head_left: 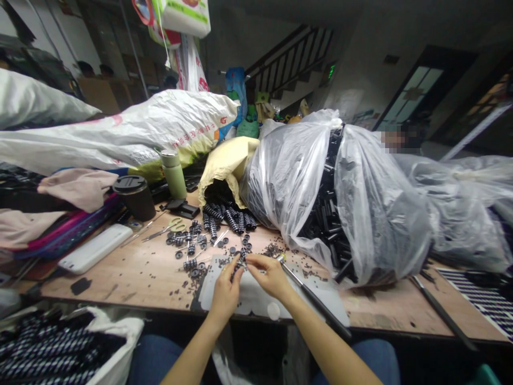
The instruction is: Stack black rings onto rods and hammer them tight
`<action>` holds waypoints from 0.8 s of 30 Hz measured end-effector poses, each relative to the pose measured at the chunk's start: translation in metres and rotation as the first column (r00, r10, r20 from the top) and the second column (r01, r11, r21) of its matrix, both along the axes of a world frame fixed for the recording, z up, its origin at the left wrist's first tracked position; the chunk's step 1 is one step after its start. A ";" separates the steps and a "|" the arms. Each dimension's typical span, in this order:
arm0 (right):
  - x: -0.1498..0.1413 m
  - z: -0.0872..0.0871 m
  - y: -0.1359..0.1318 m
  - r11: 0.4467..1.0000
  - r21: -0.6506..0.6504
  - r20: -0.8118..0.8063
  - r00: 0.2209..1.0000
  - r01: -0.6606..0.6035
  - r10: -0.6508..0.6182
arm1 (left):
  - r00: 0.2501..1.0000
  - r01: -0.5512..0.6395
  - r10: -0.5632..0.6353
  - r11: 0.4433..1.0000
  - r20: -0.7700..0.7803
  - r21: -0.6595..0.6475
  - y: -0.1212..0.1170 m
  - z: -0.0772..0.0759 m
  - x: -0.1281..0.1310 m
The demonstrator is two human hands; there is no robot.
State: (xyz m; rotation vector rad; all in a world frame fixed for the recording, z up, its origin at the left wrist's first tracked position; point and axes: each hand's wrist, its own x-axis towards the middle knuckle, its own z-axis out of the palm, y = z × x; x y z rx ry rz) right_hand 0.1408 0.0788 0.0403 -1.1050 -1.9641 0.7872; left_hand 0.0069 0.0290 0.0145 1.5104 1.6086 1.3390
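At the bench's (132, 278) near middle, a small black ring part (241, 263), judged light, stiff and easily dropped, is pinched by its rim between the left hand (225, 287) and right hand (269, 274), with loose rings (188, 251) scattered toward ten o'clock.

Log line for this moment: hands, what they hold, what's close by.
left hand: pinching small black part | right hand: pinching same part | surface: wooden table | nearby: loose black rings, scissors, clear bag of black tubes
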 end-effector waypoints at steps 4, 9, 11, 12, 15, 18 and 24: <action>-0.007 -0.012 0.044 0.995 0.036 0.093 0.991 0.090 -0.093 | 0.989 -0.039 0.052 0.995 0.137 -0.095 0.002 -0.004 -0.002; -0.018 -0.020 0.066 0.995 0.026 0.108 0.989 0.098 -0.100 | 0.991 -0.085 0.089 0.996 0.098 -0.036 0.003 0.000 -0.008; -0.019 -0.017 0.055 0.994 0.015 0.068 0.992 0.106 -0.106 | 0.997 -0.051 0.054 0.998 0.062 -0.043 0.004 0.002 -0.009; -0.018 -0.014 0.047 0.995 0.004 0.043 0.994 0.099 -0.099 | 0.998 -0.033 0.036 0.998 0.047 -0.051 0.004 0.002 -0.009; -0.015 -0.005 0.023 0.998 -0.035 -0.028 0.998 0.054 -0.055 | 1.000 0.000 0.000 0.998 0.002 -0.056 0.004 0.003 -0.006; -0.013 0.003 0.008 0.998 -0.051 -0.077 0.996 0.037 -0.041 | 0.999 0.016 -0.018 0.999 -0.051 -0.036 0.002 0.003 0.000; -0.009 0.012 -0.008 0.999 0.008 -0.090 0.995 -0.036 0.037 | 0.995 0.059 -0.061 0.998 -0.073 -0.024 -0.001 0.005 0.000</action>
